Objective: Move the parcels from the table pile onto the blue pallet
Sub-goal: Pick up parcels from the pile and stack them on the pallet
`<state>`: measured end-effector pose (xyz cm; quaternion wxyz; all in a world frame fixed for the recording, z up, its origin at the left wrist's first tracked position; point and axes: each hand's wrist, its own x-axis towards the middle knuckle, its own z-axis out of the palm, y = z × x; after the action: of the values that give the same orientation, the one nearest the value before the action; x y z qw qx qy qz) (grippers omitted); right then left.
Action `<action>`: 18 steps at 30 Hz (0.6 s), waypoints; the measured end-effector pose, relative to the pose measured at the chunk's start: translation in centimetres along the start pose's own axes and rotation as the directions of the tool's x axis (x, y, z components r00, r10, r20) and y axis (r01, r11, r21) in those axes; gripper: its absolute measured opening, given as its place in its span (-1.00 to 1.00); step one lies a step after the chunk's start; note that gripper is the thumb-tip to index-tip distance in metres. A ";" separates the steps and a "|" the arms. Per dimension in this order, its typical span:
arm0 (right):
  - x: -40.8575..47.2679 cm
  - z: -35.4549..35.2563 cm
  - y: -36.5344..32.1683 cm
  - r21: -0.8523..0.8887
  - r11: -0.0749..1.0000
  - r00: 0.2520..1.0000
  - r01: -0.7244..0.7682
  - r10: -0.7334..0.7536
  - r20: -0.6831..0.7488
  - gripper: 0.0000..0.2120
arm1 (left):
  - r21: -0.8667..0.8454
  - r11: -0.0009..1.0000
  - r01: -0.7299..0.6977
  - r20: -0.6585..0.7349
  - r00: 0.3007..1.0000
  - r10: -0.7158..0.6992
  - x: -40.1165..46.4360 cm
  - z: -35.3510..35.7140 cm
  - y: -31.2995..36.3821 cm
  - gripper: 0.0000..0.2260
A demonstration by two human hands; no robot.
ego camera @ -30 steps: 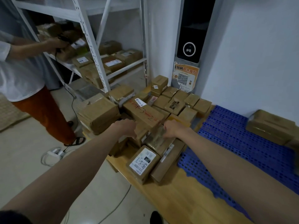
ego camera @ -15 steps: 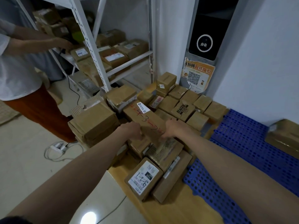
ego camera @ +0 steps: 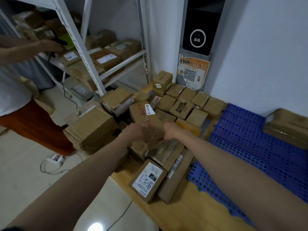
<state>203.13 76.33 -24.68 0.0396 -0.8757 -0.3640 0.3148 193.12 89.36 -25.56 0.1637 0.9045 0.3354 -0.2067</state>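
Note:
A long brown parcel with red writing is tilted up above the pile on the wooden table. My left hand grips its near left side and my right hand grips its near right side. Under and around it lie several brown parcels, among them one with a white label at the front. The blue pallet lies to the right on the table, with one wrapped parcel on its far corner.
A white metal shelf rack full of parcels stands at the back left. Another person stands at the left and reaches into the rack. A power strip with cables lies on the floor. A black scanner panel hangs on the wall.
Both hands have closed on the long parcel with red writing and raised its near end off the pile. The view has shifted left and down.

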 end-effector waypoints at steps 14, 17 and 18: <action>-15.0 3.1 2.0 0.205 0.960 0.973 -0.190 0.211 -0.090 -0.79 | 0.054 0.915 -0.399 -0.129 0.906 0.403 -9.9 1.9 3.4 -0.75; -19.8 5.1 3.3 0.261 0.934 0.960 -0.243 0.270 -0.073 -0.83 | 0.181 0.874 -0.452 -0.145 0.866 0.478 -12.4 3.9 5.4 -0.81; -21.3 5.9 4.1 0.305 0.913 0.951 -0.270 0.302 -0.063 -0.73 | 0.171 0.863 -0.475 -0.104 0.863 0.495 -13.2 4.8 6.3 -0.79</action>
<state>190.78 58.32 -19.43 0.1417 -0.9197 -0.1785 0.3196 186.95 75.59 -22.34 0.1221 0.9814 0.0923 -0.1155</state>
